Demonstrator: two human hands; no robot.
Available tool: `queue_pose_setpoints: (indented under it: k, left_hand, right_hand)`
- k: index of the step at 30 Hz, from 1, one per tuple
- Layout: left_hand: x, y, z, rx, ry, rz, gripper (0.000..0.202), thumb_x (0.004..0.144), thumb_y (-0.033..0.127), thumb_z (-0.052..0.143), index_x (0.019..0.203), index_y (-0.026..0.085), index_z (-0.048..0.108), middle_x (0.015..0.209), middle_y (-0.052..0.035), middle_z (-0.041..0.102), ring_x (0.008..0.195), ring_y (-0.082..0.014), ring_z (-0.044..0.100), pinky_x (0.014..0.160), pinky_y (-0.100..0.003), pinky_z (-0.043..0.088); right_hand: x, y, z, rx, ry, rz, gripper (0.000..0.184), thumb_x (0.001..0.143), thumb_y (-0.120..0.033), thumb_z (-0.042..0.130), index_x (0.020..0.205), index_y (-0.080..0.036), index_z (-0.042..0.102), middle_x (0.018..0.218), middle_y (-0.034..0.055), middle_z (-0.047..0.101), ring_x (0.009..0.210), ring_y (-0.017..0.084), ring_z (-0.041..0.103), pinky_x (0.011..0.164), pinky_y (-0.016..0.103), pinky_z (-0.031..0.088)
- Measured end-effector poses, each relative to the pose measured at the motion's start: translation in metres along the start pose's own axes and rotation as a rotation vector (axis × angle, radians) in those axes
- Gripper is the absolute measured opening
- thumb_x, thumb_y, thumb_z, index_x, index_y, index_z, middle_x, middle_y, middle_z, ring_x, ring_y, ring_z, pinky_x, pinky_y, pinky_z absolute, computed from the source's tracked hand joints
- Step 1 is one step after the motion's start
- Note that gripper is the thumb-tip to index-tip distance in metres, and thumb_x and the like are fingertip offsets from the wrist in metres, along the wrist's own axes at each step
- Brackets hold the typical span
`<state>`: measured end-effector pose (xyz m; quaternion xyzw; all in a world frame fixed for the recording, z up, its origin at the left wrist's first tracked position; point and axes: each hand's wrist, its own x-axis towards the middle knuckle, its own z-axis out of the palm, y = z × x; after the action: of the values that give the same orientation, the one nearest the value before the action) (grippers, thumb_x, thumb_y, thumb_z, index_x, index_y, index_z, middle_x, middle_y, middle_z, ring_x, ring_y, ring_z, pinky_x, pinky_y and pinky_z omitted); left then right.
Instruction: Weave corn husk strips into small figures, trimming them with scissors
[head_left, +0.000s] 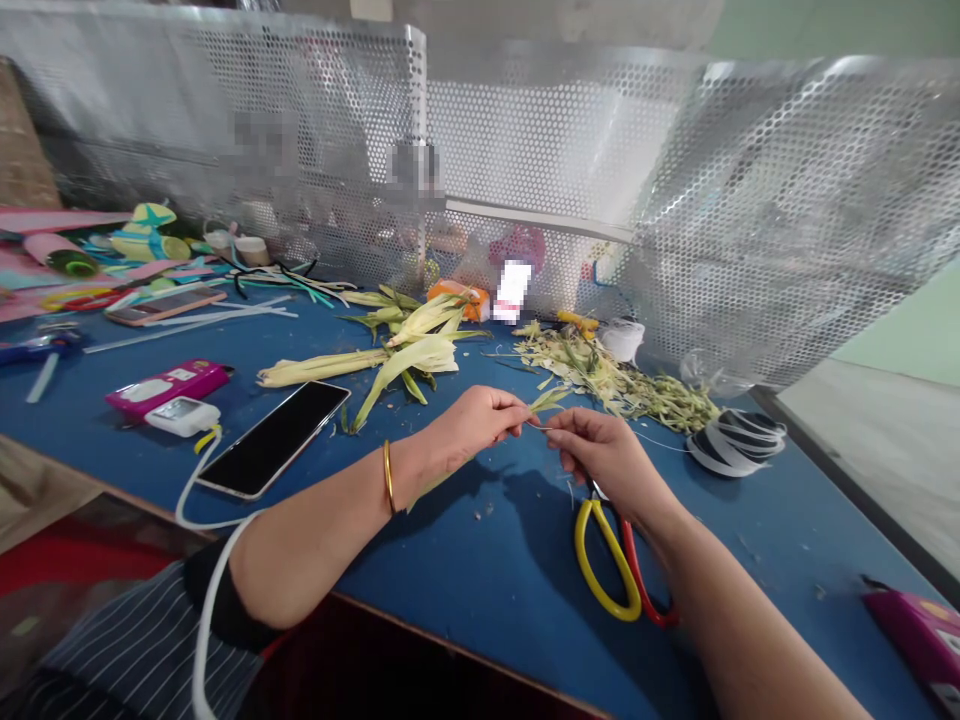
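The left hand (480, 420) clamped a corn-husk strip (550, 399) between fingertips; the right hand (600, 450) pinched thread (660, 441) above scissors (627, 564) near the table's (450, 560) front edge.

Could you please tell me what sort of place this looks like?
Probably a small craft workshop: scissors, pale husks and a coiled strip lie on a blue table.

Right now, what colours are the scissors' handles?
One yellow handle, one red handle; best seen in head view.
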<state>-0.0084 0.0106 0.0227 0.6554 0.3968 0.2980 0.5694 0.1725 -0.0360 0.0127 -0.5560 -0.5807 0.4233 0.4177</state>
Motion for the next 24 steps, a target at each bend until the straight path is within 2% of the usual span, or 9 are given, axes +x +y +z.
queue_pose_setpoints:
  k: [4, 7, 10, 13, 17, 19, 21, 24]
  left_hand:
    - [-0.003, 0.003, -0.002, 0.308, 0.056, 0.136, 0.025, 0.086, 0.031, 0.053, 0.081, 0.015, 0.072, 0.063, 0.0016, 0.057, 0.057, -0.0100, 0.047, 0.053, -0.023, 0.032]
    - [-0.007, 0.009, -0.002, 0.486, 0.075, 0.212, 0.026, 0.087, 0.026, 0.050, 0.078, 0.016, 0.072, 0.063, 0.0015, 0.060, 0.060, -0.0112, 0.052, 0.057, -0.023, 0.034]
    - [-0.008, 0.013, -0.002, 0.605, 0.112, 0.242, 0.024, 0.088, 0.024, 0.050, 0.078, 0.017, 0.071, 0.064, 0.0014, 0.062, 0.061, -0.0122, 0.054, 0.059, -0.024, 0.035]
    - [-0.006, 0.010, -0.002, 0.739, 0.177, 0.302, 0.023, 0.088, 0.020, 0.050, 0.077, 0.018, 0.070, 0.074, -0.0009, 0.068, 0.072, -0.0148, 0.059, 0.066, -0.025, 0.038]
    - [-0.004, 0.001, -0.002, 0.943, 0.222, 0.396, 0.023, 0.090, 0.018, 0.048, 0.078, 0.018, 0.068, 0.083, -0.0037, 0.070, 0.081, -0.0181, 0.062, 0.071, -0.028, 0.040]
    - [-0.004, -0.002, -0.002, 1.033, 0.190, 0.423, 0.022, 0.090, 0.019, 0.048, 0.080, 0.017, 0.067, 0.083, -0.0046, 0.069, 0.080, -0.0190, 0.062, 0.070, -0.028, 0.040]
    - [-0.006, -0.003, -0.001, 1.079, 0.093, 0.466, 0.020, 0.090, 0.018, 0.049, 0.083, 0.017, 0.067, 0.084, -0.0044, 0.068, 0.080, -0.0187, 0.062, 0.069, -0.028, 0.040]
    - [-0.008, 0.000, -0.001, 1.041, -0.090, 0.576, 0.018, 0.090, 0.016, 0.050, 0.083, 0.017, 0.067, 0.083, -0.0025, 0.068, 0.078, -0.0158, 0.061, 0.068, -0.026, 0.040]
  right_hand:
    - [0.002, 0.005, -0.008, -0.191, 0.078, -0.136, 0.020, 0.078, -0.039, 0.064, 0.073, -0.020, 0.063, 0.050, -0.0044, 0.054, 0.043, 0.011, 0.047, 0.044, 0.023, 0.037]
    - [0.002, 0.006, -0.009, -0.259, 0.121, -0.210, 0.024, 0.081, -0.039, 0.062, 0.068, -0.020, 0.058, 0.050, -0.0049, 0.052, 0.044, 0.011, 0.047, 0.047, 0.024, 0.036]
    - [0.000, 0.004, -0.008, -0.329, 0.169, -0.223, 0.025, 0.084, -0.039, 0.058, 0.067, -0.021, 0.055, 0.047, -0.0059, 0.048, 0.043, 0.011, 0.045, 0.046, 0.024, 0.034]
    - [-0.004, 0.000, -0.008, -0.445, 0.253, -0.274, 0.021, 0.086, -0.034, 0.056, 0.070, -0.021, 0.057, 0.054, -0.0044, 0.052, 0.048, 0.012, 0.047, 0.048, 0.024, 0.035]
    - [-0.014, -0.007, -0.003, -0.609, 0.353, -0.479, 0.018, 0.089, -0.030, 0.054, 0.075, -0.021, 0.060, 0.069, 0.0000, 0.062, 0.061, 0.014, 0.055, 0.057, 0.024, 0.039]
    - [-0.019, -0.011, -0.001, -0.692, 0.380, -0.587, 0.018, 0.092, -0.029, 0.051, 0.078, -0.021, 0.060, 0.075, 0.0018, 0.064, 0.065, 0.015, 0.057, 0.058, 0.024, 0.039]
    - [-0.019, -0.013, -0.001, -0.757, 0.390, -0.640, 0.018, 0.092, -0.028, 0.050, 0.079, -0.021, 0.060, 0.079, 0.0029, 0.065, 0.067, 0.015, 0.058, 0.058, 0.025, 0.038]
    - [-0.011, -0.009, -0.009, -0.703, 0.367, -0.583, 0.017, 0.090, -0.027, 0.052, 0.076, -0.021, 0.060, 0.078, 0.0026, 0.064, 0.069, 0.016, 0.057, 0.060, 0.025, 0.038]
